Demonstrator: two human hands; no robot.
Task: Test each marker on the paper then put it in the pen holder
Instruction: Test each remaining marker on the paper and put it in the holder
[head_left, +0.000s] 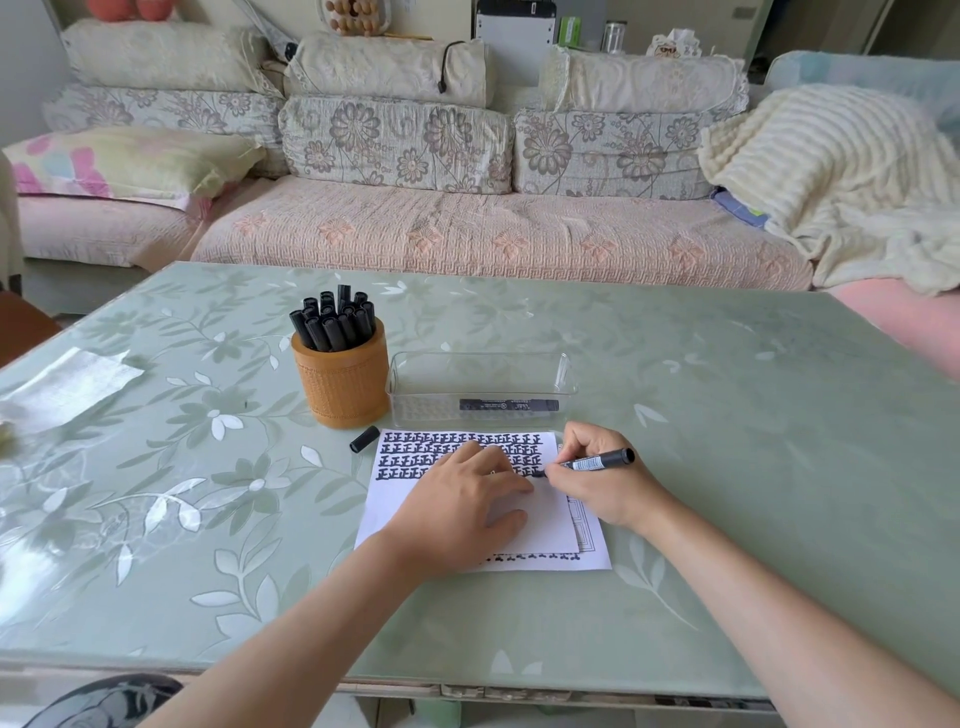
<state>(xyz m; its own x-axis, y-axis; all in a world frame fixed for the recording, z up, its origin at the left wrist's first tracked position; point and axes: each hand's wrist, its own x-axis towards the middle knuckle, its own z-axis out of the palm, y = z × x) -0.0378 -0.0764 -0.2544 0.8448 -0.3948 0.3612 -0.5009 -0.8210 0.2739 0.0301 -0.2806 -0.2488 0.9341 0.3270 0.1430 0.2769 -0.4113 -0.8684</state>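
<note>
My right hand (597, 478) grips an uncapped black marker (597, 460) with its tip on the white paper (415, 499), at the right end of the fourth row of black marks. My left hand (462, 504) lies flat on the paper and holds it down. The marker's black cap (364, 439) lies on the table just left of the paper. An orange-brown pen holder (343, 382) behind the cap is packed with several black markers. One black marker (509, 405) lies in a clear plastic tray (480, 364) behind the paper.
A second printed sheet (592, 551) pokes out under the paper at its right and bottom edges. The green floral table (753, 441) carries a crumpled plastic sheet (67, 384) at the far left. A sofa (467, 234) stands behind the table.
</note>
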